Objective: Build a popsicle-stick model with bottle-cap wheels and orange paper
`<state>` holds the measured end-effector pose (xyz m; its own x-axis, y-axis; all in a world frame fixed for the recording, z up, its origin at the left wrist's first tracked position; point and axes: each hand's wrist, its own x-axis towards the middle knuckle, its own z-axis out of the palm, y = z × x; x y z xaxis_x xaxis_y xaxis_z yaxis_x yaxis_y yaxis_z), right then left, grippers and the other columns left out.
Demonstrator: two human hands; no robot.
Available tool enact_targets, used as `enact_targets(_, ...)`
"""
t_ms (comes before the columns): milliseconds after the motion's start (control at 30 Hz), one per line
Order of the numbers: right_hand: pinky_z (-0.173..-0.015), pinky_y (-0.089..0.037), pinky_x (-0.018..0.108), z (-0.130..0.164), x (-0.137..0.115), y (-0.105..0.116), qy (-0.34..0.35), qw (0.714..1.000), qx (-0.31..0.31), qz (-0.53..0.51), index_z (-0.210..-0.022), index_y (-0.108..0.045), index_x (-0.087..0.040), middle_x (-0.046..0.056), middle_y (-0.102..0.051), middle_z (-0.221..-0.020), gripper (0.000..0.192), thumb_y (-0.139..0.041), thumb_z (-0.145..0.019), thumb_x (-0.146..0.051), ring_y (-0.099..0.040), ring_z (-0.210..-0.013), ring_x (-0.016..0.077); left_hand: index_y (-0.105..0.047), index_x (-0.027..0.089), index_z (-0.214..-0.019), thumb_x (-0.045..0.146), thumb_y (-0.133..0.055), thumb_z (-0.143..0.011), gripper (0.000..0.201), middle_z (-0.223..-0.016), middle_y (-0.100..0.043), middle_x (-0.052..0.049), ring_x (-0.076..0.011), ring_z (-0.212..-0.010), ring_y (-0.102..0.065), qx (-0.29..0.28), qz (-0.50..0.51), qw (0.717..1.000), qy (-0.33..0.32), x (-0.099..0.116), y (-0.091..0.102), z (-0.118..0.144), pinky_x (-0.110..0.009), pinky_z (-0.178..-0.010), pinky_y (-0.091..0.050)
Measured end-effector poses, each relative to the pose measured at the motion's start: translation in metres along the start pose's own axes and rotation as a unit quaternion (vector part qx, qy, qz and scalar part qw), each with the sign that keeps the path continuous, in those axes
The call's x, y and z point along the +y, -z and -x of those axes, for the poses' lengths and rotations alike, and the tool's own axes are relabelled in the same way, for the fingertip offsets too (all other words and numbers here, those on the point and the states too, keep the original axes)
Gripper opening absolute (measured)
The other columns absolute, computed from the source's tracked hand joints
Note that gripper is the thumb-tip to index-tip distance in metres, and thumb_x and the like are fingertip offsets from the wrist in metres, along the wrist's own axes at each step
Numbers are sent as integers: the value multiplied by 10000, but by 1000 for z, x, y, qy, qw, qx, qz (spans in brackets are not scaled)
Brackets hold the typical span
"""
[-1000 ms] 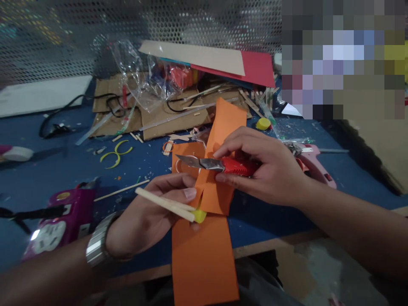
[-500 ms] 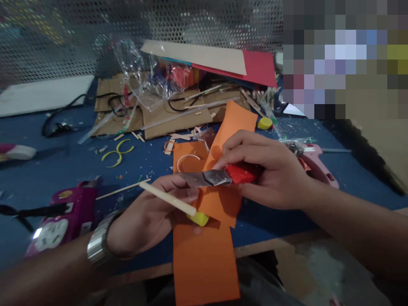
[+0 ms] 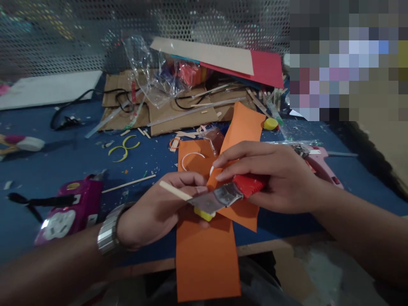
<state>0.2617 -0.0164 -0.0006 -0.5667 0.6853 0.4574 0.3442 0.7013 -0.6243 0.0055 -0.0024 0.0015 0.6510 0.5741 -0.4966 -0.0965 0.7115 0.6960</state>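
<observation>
Near tabletop point(image 3: 47, 170) edge: left hand point(image 3: 153, 212) pinching stick point(image 3: 174, 191), axis running far-left; right hand point(image 3: 274, 178) clamped on knife point(image 3: 229, 193), blade touching stick's near end.

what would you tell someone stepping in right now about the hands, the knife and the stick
Left hand: shut on a thin wooden stick with a small yellow piece at its near end, held over the orange paper strip.
Right hand: shut on the red-handled utility knife, blade out, lying across the stick near the yellow piece.
Orange paper hangs over the table edge; a second orange piece lies under the right hand.
Done: blade is at the stick. Whether a cut has started cannot be told.
Left: stick is in one piece.
Nearby: pink glue gun, purple device.
</observation>
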Motion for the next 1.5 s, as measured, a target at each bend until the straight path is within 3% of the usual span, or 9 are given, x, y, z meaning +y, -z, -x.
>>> enact_targets(233,-953,-638,375,-2,1,-4,-45,996,39,-69,-1105,-784,-233,104,-821,-1185,208,-766,-925,-131,-791,-1080,228,-845,154,-813,466,-1080,-564,464,-732,-708,-16,-170,-652,-735,-8,45,999,-17,-2,2,0,-256,-594,-676)
enact_targets(467,-917,-645,358,-2,0,-5,-62,993,39,-94,-1094,-817,-238,90,-827,-1167,182,-797,-938,-145,-799,-1040,217,-839,143,-809,434,-1094,-545,468,-720,-736,-33,-188,-647,-753,-9,57,998,-12,-5,4,1,-283,-598,-693)
enact_targets(700,-924,-646,351,-2,0,-6,-78,989,50,-117,-1057,-833,-217,96,-832,-1160,119,-798,-955,-165,-804,-1039,215,-840,135,-847,331,-1045,-673,333,-749,-716,-28,-193,-682,-762,-5,59,998,-19,-6,4,0,-293,-616,-702)
enact_targets(1033,-923,-652,350,-3,-1,-6,-91,987,50,-119,-1065,-844,-214,105,-829,-1145,123,-804,-955,-178,-802,-1039,214,-829,129,-911,220,-913,-828,149,-828,-734,-40,-194,-723,-779,-31,45,998,-18,-7,8,0,-288,-653,-702)
enact_targets(1200,-917,-661,373,-4,-2,-5,-93,987,51,-120,-1062,-853,-244,84,-834,-1138,143,-805,-948,-172,-803,-1017,225,-799,125,-868,252,-946,-791,209,-806,-752,-45,-177,-691,-772,-12,10,1000,-4,-5,8,-1,-240,-631,-665)
enact_targets(1367,-975,-649,333,-4,-3,-4,-72,985,31,-156,-1101,-838,-211,102,-845,-1201,169,-802,-950,-144,-811,-1106,221,-752,122,-853,384,-905,-852,303,-753,-788,-105,-154,-609,-756,-18,-53,998,-1,-9,14,-3,-128,-510,-504)
enact_targets(1500,-920,-656,301,-3,-6,-6,-80,981,18,-174,-1156,-825,-205,76,-865,-1099,207,-765,-973,-127,-823,-1028,204,-750,121,-865,301,-825,-929,204,-795,-752,-74,-154,-657,-745,-36,-26,999,-5,-11,15,-4,-200,-606,-608)
